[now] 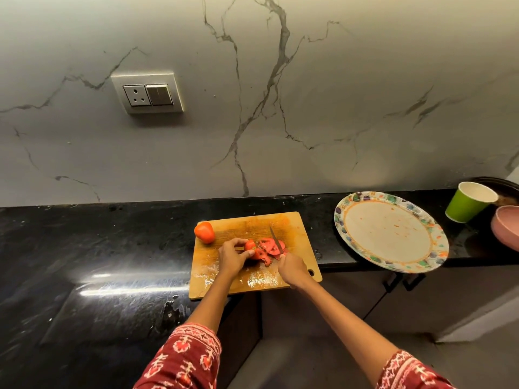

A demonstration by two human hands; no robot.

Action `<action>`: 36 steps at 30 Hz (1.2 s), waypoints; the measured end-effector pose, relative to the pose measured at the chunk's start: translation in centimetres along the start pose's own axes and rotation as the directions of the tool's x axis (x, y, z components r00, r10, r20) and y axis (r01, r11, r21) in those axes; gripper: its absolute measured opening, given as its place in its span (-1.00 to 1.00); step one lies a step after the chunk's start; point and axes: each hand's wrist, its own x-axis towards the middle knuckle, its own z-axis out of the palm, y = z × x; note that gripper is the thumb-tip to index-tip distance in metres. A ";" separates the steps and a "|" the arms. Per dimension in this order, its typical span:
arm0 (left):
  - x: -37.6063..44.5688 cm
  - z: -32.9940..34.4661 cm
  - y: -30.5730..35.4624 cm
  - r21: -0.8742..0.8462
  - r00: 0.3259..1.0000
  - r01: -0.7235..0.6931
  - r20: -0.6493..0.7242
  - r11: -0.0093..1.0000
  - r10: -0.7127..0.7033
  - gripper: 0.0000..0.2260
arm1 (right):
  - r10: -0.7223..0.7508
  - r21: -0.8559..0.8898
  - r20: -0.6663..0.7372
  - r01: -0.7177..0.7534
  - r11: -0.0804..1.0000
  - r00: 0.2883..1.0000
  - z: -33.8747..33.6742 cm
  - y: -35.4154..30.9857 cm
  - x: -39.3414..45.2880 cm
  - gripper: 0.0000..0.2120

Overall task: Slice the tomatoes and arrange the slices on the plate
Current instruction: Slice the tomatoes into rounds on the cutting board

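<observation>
A wooden cutting board lies on the black counter. My left hand grips the uncut end of a red tomato in the middle of the board. Several cut slices lie just to its right. My right hand holds a knife by the handle, blade pointing away over the slices. A whole tomato sits at the board's far left corner. The round patterned plate stands to the right with no slices on it, only juice stains.
A green paper cup and a pink bowl stand at the far right, beside a dark tray. The counter stretches left; its front edge runs just under the board and plate. A wall socket is above.
</observation>
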 end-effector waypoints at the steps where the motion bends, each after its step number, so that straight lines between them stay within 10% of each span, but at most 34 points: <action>1: 0.0 0.0 0.0 0.001 1.000 -0.005 0.000 1.000 0.005 -0.70 | -0.002 -0.003 -0.008 0.002 1.000 1.000 -0.2 0.1 0.3 -0.70; 21: -0.7 -1.7 -1.4 0.106 0.954 0.021 0.295 0.994 -0.051 -0.25 | -0.145 0.017 -0.068 0.147 0.989 0.987 0.2 0.3 1.1 -0.66; 36: -0.6 -3.8 -3.0 0.241 0.978 -0.021 0.208 0.970 -0.030 -0.37 | -0.155 -0.032 -0.161 0.152 0.988 0.975 1.0 -0.5 0.6 -0.87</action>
